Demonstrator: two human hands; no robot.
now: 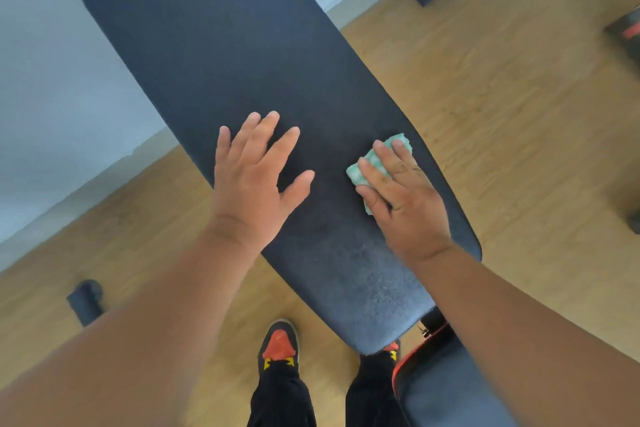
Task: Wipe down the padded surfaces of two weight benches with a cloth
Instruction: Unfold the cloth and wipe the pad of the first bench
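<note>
Two hands lie on a long dark pad (pixel 221 55) in the head view. This pad is the padded surface of a weight bench, and it runs from the top left down to the bottom right. The left hand (pixel 252 173) lies flat on the pad with its fingers (pixel 273 146) spread wide, and it holds nothing. The right hand (pixel 401 198) presses down on a small green and white cloth (pixel 367 163). Its fingers lie close together on top of the cloth, which sits near the right edge of the pad. A paler patch shows on the pad near its lower end. A second dark pad with a red edge (pixel 446 388) sits at the bottom right, just beside the first one. Under the bench is a wooden floor (pixel 519 121). Two shoes (pixel 278 343) with orange toes stand on the floor below the pad.
</note>
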